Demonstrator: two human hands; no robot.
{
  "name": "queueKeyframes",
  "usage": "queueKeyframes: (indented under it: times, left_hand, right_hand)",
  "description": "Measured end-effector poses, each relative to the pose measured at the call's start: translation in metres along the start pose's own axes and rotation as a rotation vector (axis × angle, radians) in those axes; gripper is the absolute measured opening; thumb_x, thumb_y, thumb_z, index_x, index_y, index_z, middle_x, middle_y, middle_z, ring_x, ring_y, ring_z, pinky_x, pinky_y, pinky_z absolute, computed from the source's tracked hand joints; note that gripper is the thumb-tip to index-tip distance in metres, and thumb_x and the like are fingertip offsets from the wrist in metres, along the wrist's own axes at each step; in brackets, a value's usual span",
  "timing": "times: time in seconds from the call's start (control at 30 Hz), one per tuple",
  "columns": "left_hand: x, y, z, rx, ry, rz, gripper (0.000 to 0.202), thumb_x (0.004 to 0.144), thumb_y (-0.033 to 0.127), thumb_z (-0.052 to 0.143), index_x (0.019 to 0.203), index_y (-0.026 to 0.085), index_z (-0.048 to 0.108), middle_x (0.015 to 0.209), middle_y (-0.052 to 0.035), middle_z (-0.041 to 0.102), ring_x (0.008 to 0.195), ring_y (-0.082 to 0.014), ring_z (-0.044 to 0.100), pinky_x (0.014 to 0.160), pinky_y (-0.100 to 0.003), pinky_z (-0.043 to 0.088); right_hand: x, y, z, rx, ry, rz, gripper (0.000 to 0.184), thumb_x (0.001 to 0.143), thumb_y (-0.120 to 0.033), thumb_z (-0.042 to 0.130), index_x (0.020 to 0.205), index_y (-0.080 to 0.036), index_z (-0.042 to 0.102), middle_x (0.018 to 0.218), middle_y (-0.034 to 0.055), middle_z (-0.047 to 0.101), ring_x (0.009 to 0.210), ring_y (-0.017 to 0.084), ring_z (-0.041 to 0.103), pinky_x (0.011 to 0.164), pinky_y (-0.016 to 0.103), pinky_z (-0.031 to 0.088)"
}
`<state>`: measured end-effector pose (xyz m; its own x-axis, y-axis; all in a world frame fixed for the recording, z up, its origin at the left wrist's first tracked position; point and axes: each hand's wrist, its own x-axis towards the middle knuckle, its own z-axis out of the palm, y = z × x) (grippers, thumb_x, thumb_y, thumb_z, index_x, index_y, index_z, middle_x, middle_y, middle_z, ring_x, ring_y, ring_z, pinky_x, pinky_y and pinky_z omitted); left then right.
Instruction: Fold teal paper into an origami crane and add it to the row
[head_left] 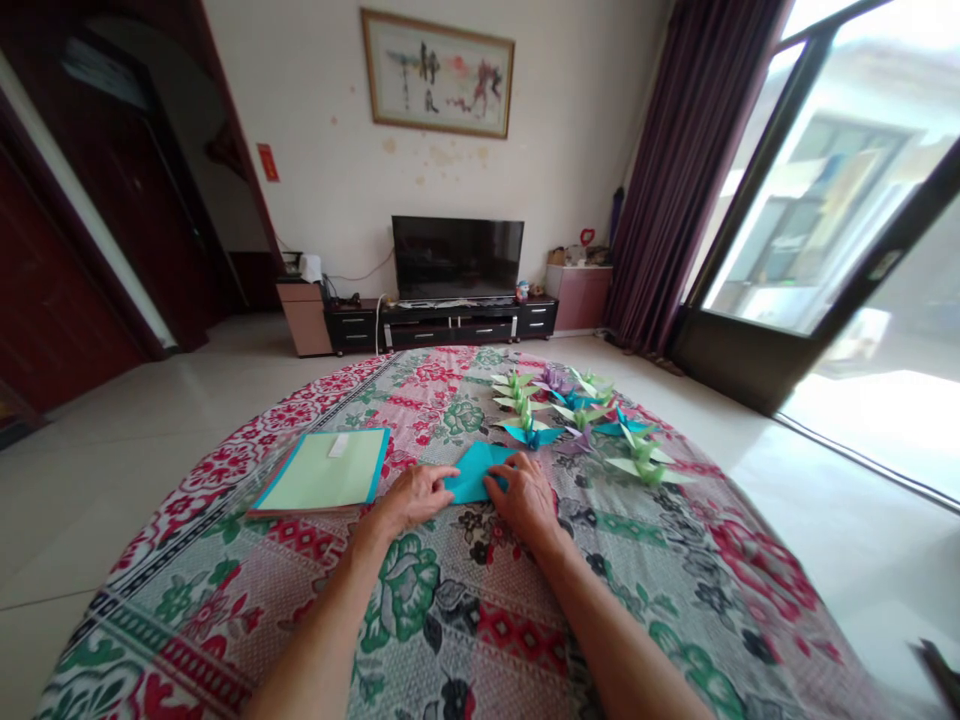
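Observation:
A blue sheet of origami paper [472,472], partly folded, lies on the patterned tablecloth in front of me. My left hand [415,496] has its thumb and fingers closed at the paper's left edge. My right hand [526,497] is bent over the right side, fingers and thumb pressed on the paper and hiding part of it. To the left sits a stack of square paper [319,472], light green on top with a blue border showing. A small white piece [339,445] rests on that stack. Just beyond my right hand stands a blue paper crane [532,434].
Several green, blue and purple paper cranes [581,412] stand grouped at the table's right rear. The round table's tablecloth [420,590] hangs over its edge. Beyond are a television [459,258] on a low cabinet and a glass door [795,230] at the right.

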<state>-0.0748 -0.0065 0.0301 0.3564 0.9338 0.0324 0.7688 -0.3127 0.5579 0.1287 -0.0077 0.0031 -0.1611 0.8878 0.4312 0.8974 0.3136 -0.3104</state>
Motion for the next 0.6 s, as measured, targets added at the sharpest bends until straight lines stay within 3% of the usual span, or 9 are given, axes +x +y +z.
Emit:
queueKeyframes:
  times: [0.2, 0.6]
  left_hand:
    - [-0.004, -0.009, -0.01, -0.026, -0.062, -0.021, 0.044, 0.07, 0.028, 0.047, 0.11, 0.019, 0.064, 0.065, 0.002, 0.062, 0.059, -0.0117, 0.052, 0.056, -0.02, 0.035]
    - [-0.007, -0.006, -0.015, 0.037, -0.03, -0.058, 0.04, 0.068, 0.029, 0.05, 0.103, 0.02, 0.068, 0.065, -0.0005, 0.064, 0.06, -0.0149, 0.056, 0.055, -0.022, 0.037]
  right_hand:
    - [0.0, 0.001, 0.002, -0.001, 0.009, 0.003, 0.023, 0.083, -0.039, 0.053, 0.093, -0.027, 0.07, 0.092, 0.0055, 0.058, 0.087, 0.019, 0.053, 0.081, 0.029, 0.039]
    - [0.0, 0.004, 0.005, -0.002, 0.026, -0.008, 0.025, 0.084, -0.041, 0.05, 0.093, -0.027, 0.07, 0.091, 0.0049, 0.057, 0.084, 0.019, 0.053, 0.079, 0.029, 0.039]
